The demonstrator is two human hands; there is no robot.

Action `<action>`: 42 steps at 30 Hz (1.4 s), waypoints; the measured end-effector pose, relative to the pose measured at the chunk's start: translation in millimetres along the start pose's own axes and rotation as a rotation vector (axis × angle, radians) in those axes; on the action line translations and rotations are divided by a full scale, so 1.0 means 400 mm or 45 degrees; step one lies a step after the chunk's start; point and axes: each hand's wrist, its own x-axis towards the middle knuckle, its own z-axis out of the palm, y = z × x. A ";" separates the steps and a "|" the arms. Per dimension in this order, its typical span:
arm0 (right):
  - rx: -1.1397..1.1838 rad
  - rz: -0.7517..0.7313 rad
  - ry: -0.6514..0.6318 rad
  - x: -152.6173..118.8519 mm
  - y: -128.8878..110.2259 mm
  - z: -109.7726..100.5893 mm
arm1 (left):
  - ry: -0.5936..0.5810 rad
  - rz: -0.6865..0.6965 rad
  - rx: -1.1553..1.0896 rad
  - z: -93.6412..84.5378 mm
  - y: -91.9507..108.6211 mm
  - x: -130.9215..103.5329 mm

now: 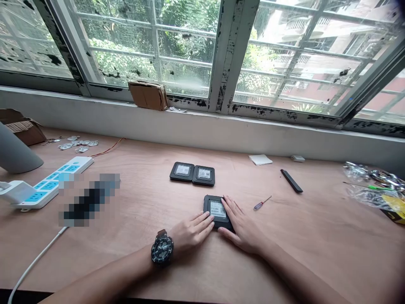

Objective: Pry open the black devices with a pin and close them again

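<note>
The black case [217, 210], probably light, stiff and slightly slick, best held by its rims, lies flat on the table [142, 261] between both hands. The left hand [191, 232], fingers slightly spread, touches its eight o'clock side; the right hand [243, 226], fingers together, covers three o'clock, thumb splayed towards six. Two similar cases [193, 179] sit at eleven.

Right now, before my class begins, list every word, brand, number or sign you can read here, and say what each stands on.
No text can be read.
Near label on the black case under the hands: print too small.
Rear labels on the two farther cases: print too small.
Wristwatch dial: markings too small.
Yellow-and-black packet: any print too blurred.
</note>
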 end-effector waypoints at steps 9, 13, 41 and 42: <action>-0.153 0.286 0.412 -0.071 0.199 -0.099 | -0.010 -0.203 -0.255 0.000 -0.111 -0.050; -0.157 0.300 0.263 -0.123 0.258 -0.123 | -0.017 -0.394 -0.294 0.001 -0.131 -0.039; 1.030 0.174 0.653 0.148 0.003 -0.081 | -0.183 -0.557 -0.700 -0.010 -0.159 -0.042; 1.035 0.169 0.632 0.147 0.002 -0.084 | -0.183 -0.559 -0.702 -0.011 -0.163 -0.044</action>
